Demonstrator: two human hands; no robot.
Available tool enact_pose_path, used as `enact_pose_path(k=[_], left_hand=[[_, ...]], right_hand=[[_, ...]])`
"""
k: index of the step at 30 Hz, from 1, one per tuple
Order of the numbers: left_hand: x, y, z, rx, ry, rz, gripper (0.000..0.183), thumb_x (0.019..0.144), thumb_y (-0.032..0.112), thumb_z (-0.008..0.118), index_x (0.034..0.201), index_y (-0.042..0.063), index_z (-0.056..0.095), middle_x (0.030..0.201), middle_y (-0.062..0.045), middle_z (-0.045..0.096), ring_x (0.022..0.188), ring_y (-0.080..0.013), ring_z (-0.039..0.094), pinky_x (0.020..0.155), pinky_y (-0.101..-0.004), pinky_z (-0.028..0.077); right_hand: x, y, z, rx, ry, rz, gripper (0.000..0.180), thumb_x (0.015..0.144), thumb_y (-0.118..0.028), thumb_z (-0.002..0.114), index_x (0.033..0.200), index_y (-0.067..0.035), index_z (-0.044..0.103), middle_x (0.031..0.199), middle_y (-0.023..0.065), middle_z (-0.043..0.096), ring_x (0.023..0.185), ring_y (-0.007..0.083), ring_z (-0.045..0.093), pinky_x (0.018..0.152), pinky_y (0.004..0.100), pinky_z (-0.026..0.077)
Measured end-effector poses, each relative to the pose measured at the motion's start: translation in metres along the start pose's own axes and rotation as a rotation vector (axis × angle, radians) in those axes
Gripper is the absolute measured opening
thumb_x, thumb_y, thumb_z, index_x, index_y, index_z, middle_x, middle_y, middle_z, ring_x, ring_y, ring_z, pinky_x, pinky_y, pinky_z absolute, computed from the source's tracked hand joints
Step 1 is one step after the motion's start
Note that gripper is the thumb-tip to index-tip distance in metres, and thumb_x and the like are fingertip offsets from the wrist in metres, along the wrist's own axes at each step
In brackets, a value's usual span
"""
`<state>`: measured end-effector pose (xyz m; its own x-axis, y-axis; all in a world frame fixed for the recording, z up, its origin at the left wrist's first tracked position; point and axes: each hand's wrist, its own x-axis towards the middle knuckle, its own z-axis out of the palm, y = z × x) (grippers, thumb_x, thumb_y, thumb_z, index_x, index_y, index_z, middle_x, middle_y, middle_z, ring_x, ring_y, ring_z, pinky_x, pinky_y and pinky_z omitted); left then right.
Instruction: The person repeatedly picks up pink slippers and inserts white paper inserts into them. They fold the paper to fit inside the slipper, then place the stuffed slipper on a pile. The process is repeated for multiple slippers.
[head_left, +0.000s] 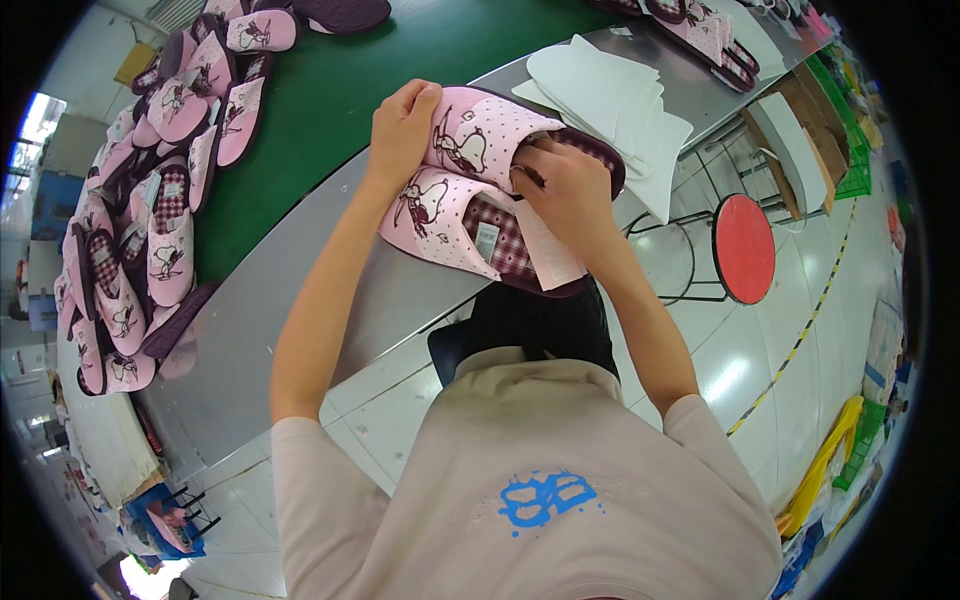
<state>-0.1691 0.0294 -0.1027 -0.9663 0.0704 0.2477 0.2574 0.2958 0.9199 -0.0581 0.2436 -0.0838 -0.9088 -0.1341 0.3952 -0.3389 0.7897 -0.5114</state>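
Note:
Two pink slippers lie side by side before me at the edge of the metal worktable, each with a printed dog and a dark sole. My left hand (407, 129) grips the toe of the farther slipper (491, 135). At that slipper's opening is my right hand (566, 187), its fingertips partly hidden inside, so what they hold cannot be seen. The nearer slipper (431, 217) shows a red-checked lining and a white label (486, 241). A pale paper tag (546, 251) hangs over its opening, below my right hand.
White sole-shaped sheets (600, 105) lie stacked just beyond the slippers. A large pile of similar slippers (172, 105) covers the table's left side, partly on a green mat (330, 90). More slippers (705, 41) lie far right. A red round stool (744, 249) stands on the tiled floor.

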Motion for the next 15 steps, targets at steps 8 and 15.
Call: enact_pose_path(k=[8, 15], left_hand=[[-0.002, 0.008, -0.002, 0.03, -0.04, -0.06, 0.033, 0.109, 0.03, 0.056, 0.101, 0.0, 0.068, 0.088, 0.002, 0.064, 0.084, -0.0066, 0.054, 0.079, -0.0254, 0.048], [-0.002, 0.009, -0.001, 0.01, -0.05, -0.077, 0.035, 0.109, 0.031, 0.056, 0.102, -0.001, 0.068, 0.088, 0.001, 0.064, 0.085, -0.0069, 0.054, 0.08, -0.0253, 0.048]], right_hand=[[-0.007, 0.002, 0.007, 0.002, 0.088, -0.111, 0.01, 0.089, -0.014, 0.073, 0.097, -0.009, 0.077, 0.104, 0.0041, 0.074, 0.096, 0.0289, 0.07, 0.078, 0.0422, 0.058], [-0.01, 0.0, 0.004, 0.029, 0.092, -0.144, 0.01, 0.091, -0.006, 0.071, 0.099, -0.006, 0.074, 0.103, 0.0076, 0.072, 0.098, 0.0317, 0.068, 0.08, 0.0428, 0.057]])
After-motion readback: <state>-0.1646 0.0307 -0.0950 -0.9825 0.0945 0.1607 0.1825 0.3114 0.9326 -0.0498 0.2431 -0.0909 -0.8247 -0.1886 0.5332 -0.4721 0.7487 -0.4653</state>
